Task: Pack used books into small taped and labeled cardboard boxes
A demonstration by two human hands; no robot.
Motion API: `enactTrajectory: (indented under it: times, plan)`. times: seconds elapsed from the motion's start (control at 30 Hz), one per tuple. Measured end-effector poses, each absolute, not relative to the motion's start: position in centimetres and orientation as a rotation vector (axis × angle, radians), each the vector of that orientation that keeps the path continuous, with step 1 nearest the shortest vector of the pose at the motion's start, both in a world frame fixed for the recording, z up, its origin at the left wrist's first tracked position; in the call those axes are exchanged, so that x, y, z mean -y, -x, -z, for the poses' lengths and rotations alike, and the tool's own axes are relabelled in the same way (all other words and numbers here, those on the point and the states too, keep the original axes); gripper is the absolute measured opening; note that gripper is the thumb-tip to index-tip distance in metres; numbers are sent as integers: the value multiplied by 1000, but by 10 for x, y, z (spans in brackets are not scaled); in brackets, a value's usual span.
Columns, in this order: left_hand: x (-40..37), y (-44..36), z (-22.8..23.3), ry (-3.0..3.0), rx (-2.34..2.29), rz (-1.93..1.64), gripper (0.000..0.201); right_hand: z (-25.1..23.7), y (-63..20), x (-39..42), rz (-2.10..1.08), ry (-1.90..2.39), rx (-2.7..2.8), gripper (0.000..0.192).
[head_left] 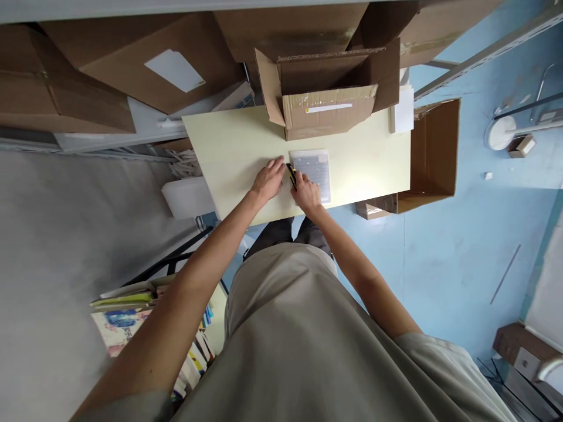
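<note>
My right hand point(307, 192) is closed around a black and yellow utility knife point(291, 172), whose front end points up and to the left. It rests over the left part of a flat, clear plastic packet point(317, 170) with grey, printed-looking contents. Just left of the packet, my left hand point(269, 179) lies on the pale yellow tabletop point(233, 158), palm down with fingers stretched out. Nothing shows in its grip. The knife's tip is too small to tell whether a blade is out.
Behind the packet stands an open cardboard box point(329, 114), beside a white stack point(402, 111). Large cartons point(145, 58) fill the shelf at the back. Another open carton point(435, 158) sits off the table's right edge. Books point(127, 316) are at the lower left.
</note>
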State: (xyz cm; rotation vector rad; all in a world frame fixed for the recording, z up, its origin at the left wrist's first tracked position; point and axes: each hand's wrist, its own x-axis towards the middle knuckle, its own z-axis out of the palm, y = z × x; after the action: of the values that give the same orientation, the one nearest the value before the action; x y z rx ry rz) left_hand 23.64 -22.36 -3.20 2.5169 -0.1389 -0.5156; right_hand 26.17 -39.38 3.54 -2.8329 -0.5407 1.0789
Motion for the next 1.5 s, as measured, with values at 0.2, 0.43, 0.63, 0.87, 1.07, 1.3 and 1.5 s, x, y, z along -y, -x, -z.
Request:
enactTrajectory:
  times: [0.2,0.43,0.63,0.87,1.07,1.3,1.5]
  plan:
    - [223,-236,30,-2535,155,515,66,-43,-233,407,-1166,2843,576,43]
    - [222,-234,36,-2528,169,554,76,-58,-197,432,-1357,2832,660,49]
    - [224,-233,39,-2546,142,575,74,-71,-179,458,-1493,2726,774,43]
    - [237,-227,35,-2512,-18,616,80,-108,-196,496,-1321,2734,648,39]
    - [269,-224,-22,-2445,-141,651,69,-161,-255,522,-810,2799,526,44]
    - [300,-282,-145,-2366,-38,73,39,-230,-389,511,-140,2681,685,51]
    - [317,-374,-252,-2340,-1,-391,39,-290,-514,452,55,2744,779,51]
